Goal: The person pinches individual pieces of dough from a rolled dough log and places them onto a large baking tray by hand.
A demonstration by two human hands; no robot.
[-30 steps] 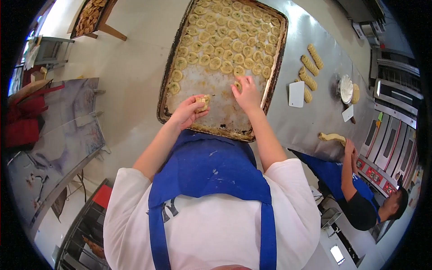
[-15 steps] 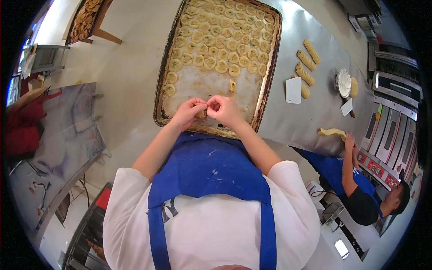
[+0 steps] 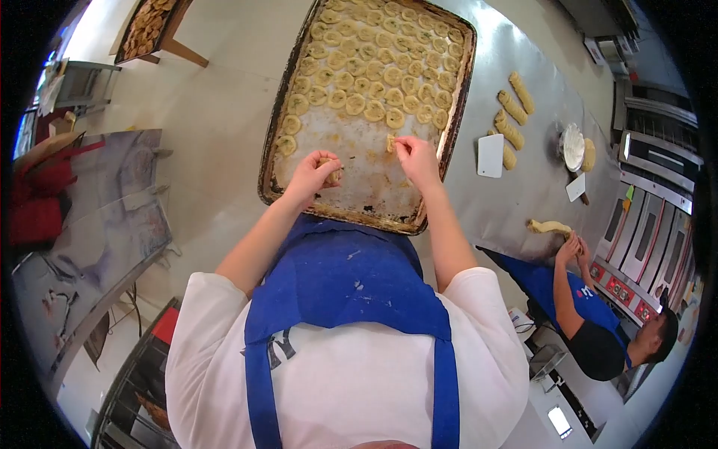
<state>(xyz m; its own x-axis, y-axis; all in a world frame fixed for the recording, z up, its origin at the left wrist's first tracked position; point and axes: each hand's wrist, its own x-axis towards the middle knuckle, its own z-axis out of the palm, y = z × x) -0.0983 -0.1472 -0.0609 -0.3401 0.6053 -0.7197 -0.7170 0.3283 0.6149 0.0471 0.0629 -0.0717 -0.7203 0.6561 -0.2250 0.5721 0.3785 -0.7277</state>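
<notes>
A large baking tray (image 3: 280,168) with a browned, worn rim lies in front of me. Rows of flat, round dough slices (image 3: 359,86), flecked with green, cover its far part. Over the bare near-left part, my left hand (image 3: 310,179) is closed around a piece of dough (image 3: 335,176), partly hidden by the fingers. My right hand (image 3: 416,159) is at the right of the tray, its thumb and forefinger pinched at a small dough piece (image 3: 390,143) that looks upright and narrower than the flat slices.
Right of the tray, a metal table (image 3: 467,202) carries several scored dough rolls (image 3: 510,129), a white scraper (image 3: 490,156) and a bowl of white stuff (image 3: 573,146). A co-worker (image 3: 591,314) handles a long dough strip (image 3: 548,225) there. Another filled tray (image 3: 143,28) stands far left.
My right hand has moved right and forward, away from my left hand, to the small dough piece on the tray. My left hand has shifted slightly left, still holding dough.
</notes>
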